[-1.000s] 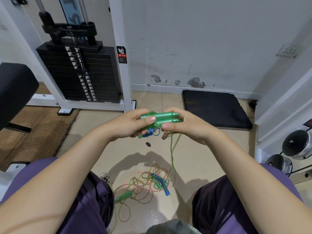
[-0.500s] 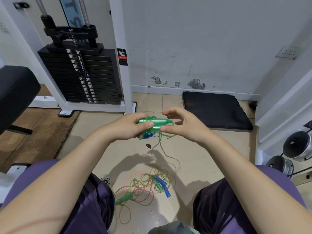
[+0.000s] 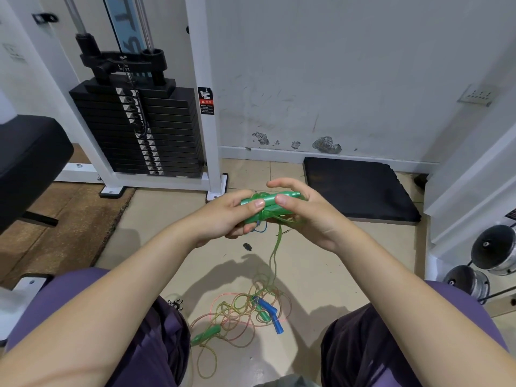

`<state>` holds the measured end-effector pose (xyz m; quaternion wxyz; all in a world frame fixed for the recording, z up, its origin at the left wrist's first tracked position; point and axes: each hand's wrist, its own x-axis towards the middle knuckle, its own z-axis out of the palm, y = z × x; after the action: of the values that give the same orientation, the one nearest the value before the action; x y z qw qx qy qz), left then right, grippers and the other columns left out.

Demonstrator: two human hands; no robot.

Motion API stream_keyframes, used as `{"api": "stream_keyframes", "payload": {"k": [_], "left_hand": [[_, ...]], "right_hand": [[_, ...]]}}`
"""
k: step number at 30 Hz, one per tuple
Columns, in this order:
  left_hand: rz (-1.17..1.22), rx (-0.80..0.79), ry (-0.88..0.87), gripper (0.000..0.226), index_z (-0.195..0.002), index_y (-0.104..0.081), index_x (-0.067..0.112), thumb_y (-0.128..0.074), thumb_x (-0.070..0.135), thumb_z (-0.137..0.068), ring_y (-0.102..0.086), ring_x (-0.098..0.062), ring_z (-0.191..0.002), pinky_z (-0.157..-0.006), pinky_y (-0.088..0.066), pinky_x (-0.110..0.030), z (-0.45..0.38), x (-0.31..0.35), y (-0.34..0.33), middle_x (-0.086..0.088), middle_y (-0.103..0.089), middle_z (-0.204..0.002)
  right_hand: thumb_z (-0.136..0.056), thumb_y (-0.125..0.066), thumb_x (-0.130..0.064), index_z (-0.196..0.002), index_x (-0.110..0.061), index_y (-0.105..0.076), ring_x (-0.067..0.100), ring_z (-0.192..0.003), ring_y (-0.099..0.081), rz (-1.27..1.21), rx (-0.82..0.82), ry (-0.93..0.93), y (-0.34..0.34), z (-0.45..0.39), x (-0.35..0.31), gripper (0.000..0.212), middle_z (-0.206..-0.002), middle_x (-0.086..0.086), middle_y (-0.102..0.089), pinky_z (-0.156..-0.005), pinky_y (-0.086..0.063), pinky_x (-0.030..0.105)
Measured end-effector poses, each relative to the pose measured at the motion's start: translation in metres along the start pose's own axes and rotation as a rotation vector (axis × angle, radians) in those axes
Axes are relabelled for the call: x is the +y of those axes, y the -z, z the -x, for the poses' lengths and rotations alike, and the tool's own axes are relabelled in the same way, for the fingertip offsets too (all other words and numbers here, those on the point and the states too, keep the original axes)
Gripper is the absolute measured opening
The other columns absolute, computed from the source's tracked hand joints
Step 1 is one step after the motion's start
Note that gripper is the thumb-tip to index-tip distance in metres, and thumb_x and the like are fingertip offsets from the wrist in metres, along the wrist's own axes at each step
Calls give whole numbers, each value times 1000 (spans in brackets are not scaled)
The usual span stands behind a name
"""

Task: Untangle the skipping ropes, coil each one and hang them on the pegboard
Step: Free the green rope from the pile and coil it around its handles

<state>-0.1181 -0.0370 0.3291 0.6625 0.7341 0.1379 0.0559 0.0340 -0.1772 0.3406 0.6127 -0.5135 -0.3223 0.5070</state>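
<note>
Between my knees and the weight stack (image 3: 134, 129), I hold a pair of green handles (image 3: 272, 203) up in front of me. My left hand (image 3: 226, 216) curls round their near end, thumb pressed on top, and a bit of blue cord (image 3: 261, 227) peeks out under its fingers. My right hand (image 3: 304, 216) pinches the same bundle with thumb on top and fingers wrapped underneath, the index finger lifted loose above. One green rope (image 3: 275, 252) trails from the handles down to the floor, on the side away from the weight stack, where it runs into the tangled pile (image 3: 240, 314).

I judge the job is at an early stage. That pile holds blue handles (image 3: 269, 314), another green handle (image 3: 206, 335) and loops of orange and yellowish cord all knotted together, so the untangling is barely begun. Nothing looks coiled yet, unless the bundle in my hands hides a few turns, which I cannot tell. No pegboard shows anywhere near the weight stack, so hanging is all left to do.
</note>
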Motion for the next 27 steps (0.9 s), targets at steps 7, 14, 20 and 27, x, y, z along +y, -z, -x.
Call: {"api": "stream_keyframes", "payload": {"k": [7, 14, 20, 27], "left_hand": [[99, 206, -76, 29, -104, -58, 12, -45, 38, -102, -32, -11, -42, -44, -24, -19, -2, 5, -6, -3, -51, -62], [-105, 476, -86, 43, -101, -55, 1, -48, 43, -102, -42, -14, -40, -43, -33, -21, -7, 1, -10, 1, -52, -51], [-400, 722, -72, 41, -72, -47, 14, -54, 45, -98, -57, -19, -57, -54, -37, -32, -12, -2, 0, 0, -56, -58], [-728, 561, 43, 39, -86, -57, 6, -57, 43, -97, -54, -29, -72, -62, -37, -37, -14, -3, 3, -8, -61, -72]], "right_hand": [[-82, -67, -17, -119, -15, -59, 27, -90, -64, 25, -68, -9, -7, 0, 8, 38, -106, 12, -69, -85, -54, 35], [-94, -63, -10, -137, -16, -51, 16, -51, -45, 323, -1, -67, -14, 1, 16, 45, -77, 11, -60, -50, -40, 20], [-99, -54, -26, -89, -1, -61, 11, -50, -38, 848, 113, 97, -30, 5, 9, 27, -54, -1, -48, -53, -33, 26], [-92, -66, -29, -68, -12, -59, 8, -53, -37, 1024, 234, 333, -21, 15, -13, 30, -54, -6, -44, -52, -28, 24]]}}
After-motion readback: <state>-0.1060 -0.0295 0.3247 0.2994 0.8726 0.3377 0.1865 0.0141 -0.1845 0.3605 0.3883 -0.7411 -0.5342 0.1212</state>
